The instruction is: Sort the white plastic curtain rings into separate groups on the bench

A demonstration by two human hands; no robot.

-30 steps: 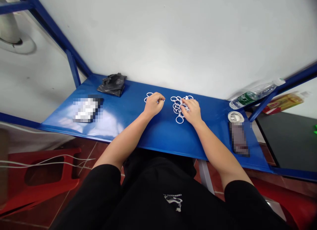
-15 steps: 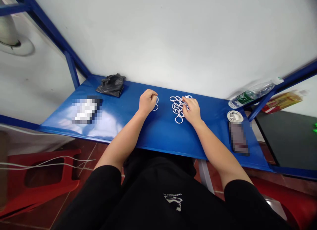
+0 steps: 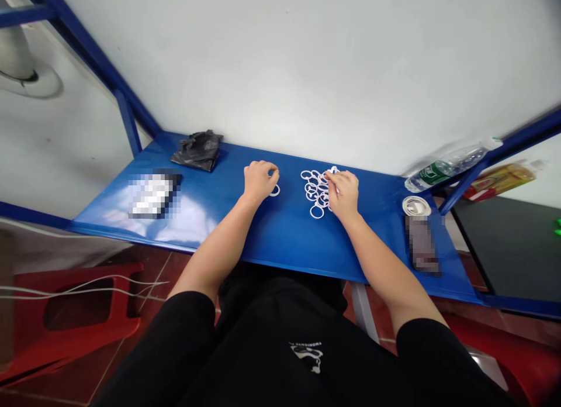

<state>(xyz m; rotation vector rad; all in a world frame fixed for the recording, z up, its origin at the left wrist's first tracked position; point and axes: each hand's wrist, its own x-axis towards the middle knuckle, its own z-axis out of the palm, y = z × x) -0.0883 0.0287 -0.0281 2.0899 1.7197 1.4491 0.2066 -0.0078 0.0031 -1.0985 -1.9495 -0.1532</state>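
White rings (image 3: 314, 190) are heaped on the blue desk (image 3: 284, 231) under the right hand (image 3: 344, 193), whose fingers pinch one. A lone ring (image 3: 274, 190) is pinned by the curled left hand (image 3: 258, 182); single rings are best separated gently.

Just one head cam, looking forward and down at the blue bench (image 3: 280, 237) from close up, wall behind.

Two hands are showing, the left hand (image 3: 258, 181) and the right hand (image 3: 344, 192). One cluster of white rings (image 3: 314, 190) is lying there, too tangled to count, with one separate ring (image 3: 274, 190). One black bag (image 3: 197, 149), one water bottle (image 3: 451, 164) and one cable coil (image 3: 416, 206) are sitting on the blue table (image 3: 280, 231).
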